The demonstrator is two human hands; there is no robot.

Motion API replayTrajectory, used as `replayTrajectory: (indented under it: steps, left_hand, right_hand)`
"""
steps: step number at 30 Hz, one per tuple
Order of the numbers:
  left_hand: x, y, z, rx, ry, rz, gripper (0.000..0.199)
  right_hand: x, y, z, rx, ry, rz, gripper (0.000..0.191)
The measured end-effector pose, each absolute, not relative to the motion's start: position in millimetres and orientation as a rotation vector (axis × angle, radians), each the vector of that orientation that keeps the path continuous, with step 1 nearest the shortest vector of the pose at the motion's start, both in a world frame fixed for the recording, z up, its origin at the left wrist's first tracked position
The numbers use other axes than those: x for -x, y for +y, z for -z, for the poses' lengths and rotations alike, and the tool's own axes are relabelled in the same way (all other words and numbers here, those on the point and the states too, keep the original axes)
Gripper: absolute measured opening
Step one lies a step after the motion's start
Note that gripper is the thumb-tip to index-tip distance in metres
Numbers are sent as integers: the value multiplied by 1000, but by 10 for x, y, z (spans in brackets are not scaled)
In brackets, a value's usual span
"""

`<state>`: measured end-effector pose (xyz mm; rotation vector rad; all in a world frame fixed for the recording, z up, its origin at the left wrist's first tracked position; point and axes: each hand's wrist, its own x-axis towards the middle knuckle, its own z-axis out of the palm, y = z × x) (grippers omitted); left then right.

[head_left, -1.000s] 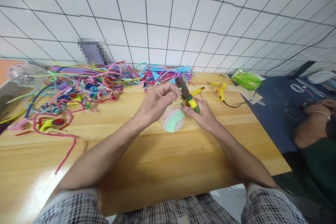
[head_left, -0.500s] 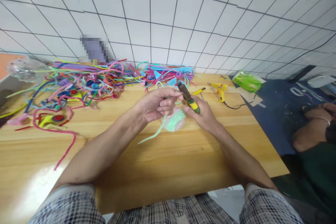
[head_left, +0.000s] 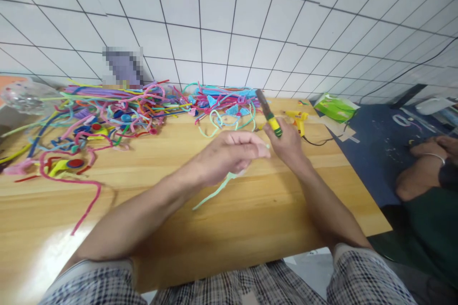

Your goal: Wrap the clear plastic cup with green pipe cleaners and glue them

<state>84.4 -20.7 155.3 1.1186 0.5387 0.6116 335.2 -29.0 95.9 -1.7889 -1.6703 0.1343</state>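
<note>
My left hand (head_left: 232, 155) is closed in a pinch above the middle of the table. A tiny pale green tip shows at its fingertips, and a light green pipe cleaner (head_left: 213, 193) trails out below the palm toward the lower left. The rest of that piece is hidden behind the hand. Just to the right, my right hand (head_left: 287, 140) is wrapped round the yellow-and-green handles of a pair of pliers (head_left: 269, 113). Their dark jaws point up and left, apart from the left hand. Whether the jaws are parted, I cannot tell.
Tangled coloured pipe cleaners (head_left: 125, 109) cover the back left of the wooden table (head_left: 257, 228). A yellow glue gun (head_left: 299, 118) with a black cord and a green packet (head_left: 336, 107) lie at back right. Another person's arm (head_left: 422, 171) rests at far right.
The pliers have swung up and right, away from my left fingers. My left hand has turned and shifted right, now covering the wound green bundle seen before.
</note>
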Motion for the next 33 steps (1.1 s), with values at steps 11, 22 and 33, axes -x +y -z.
replayTrajectory:
  steps: [11, 22, 33]
  left_hand:
    - [-692, -45, -1717, -1083, 630, -871, 15]
    - [-741, -30, -1696, -943, 589, -962, 22]
    - [-747, -12, -1630, -807, 541, -1080, 24]
  right_hand:
    - [-4097, -820, -1283, 2027, -1792, -721, 36]
    - [-5013, -1848, -712, 3112, -1219, -191, 72]
    - [-4405, -1707, -937, 2196, -1503, -235, 48]
